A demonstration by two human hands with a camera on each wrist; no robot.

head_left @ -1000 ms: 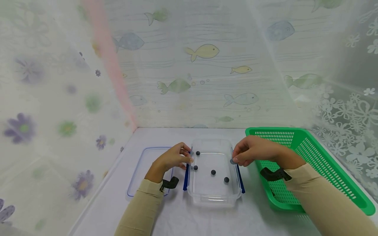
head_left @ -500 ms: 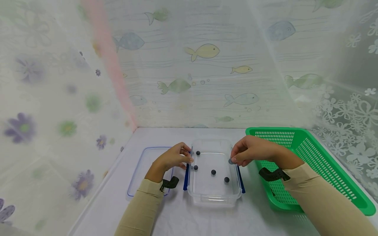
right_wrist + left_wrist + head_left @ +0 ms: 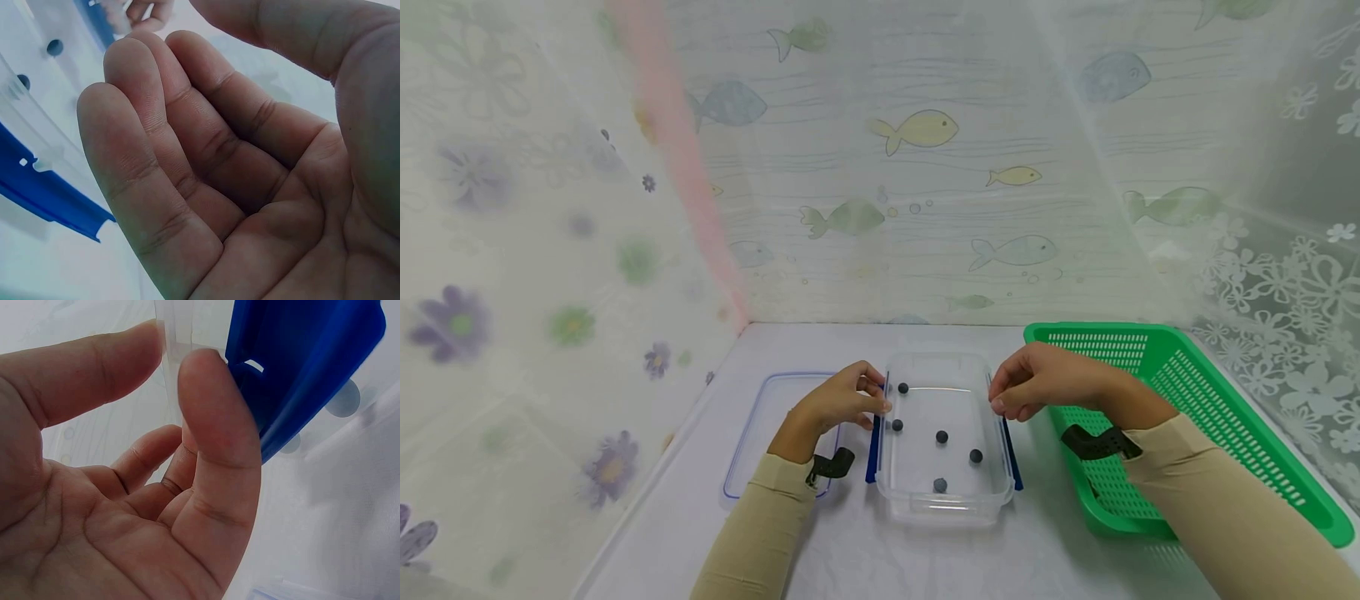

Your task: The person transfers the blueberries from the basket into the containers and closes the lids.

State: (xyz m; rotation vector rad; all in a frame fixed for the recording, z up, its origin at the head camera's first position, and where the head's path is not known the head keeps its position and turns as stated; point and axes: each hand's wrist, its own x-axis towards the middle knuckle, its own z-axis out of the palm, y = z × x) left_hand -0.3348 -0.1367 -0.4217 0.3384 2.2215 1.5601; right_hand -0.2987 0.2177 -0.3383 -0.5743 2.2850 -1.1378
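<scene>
Setting: pale, translucent sheet curtain (image 3: 925, 279) printed with fish, behind a table surface (image 3: 842, 554) covered in white cloth.

Latest entry: one small, round, grey ball (image 3: 940, 485), lying on the floor of the container beside its near wall. A moment ago a ball was pinched in the right fingertips at the right rim; the fingertips now show none, so it is judged to be the same piece, let go. Meaning: the count inside rises to five.

Other contents: four small, round, dark grey balls, spaced apart: far left (image 3: 903, 389), left wall (image 3: 897, 425), centre (image 3: 942, 437), right (image 3: 976, 456).

Holder: one clear, rectangular plastic container (image 3: 958, 504), lidless, with a long blue plastic latch on the left side (image 3: 872, 454) and another on the right (image 3: 1013, 458).

Left hand (image 3: 842, 398): thumb and curved forefinger gripping the container's left rim; unchanged in place.

Right hand (image 3: 1048, 379): just beside the right rim; fingers loosely bent, thumb apart from them in the wrist view, nothing held.

Left of the container: one clear, flat, rectangular lid (image 3: 775, 425) with a blue edge, partly behind the left hand.

Right: one large, green, perforated plastic basket (image 3: 1217, 400), partly behind the right forearm.
</scene>
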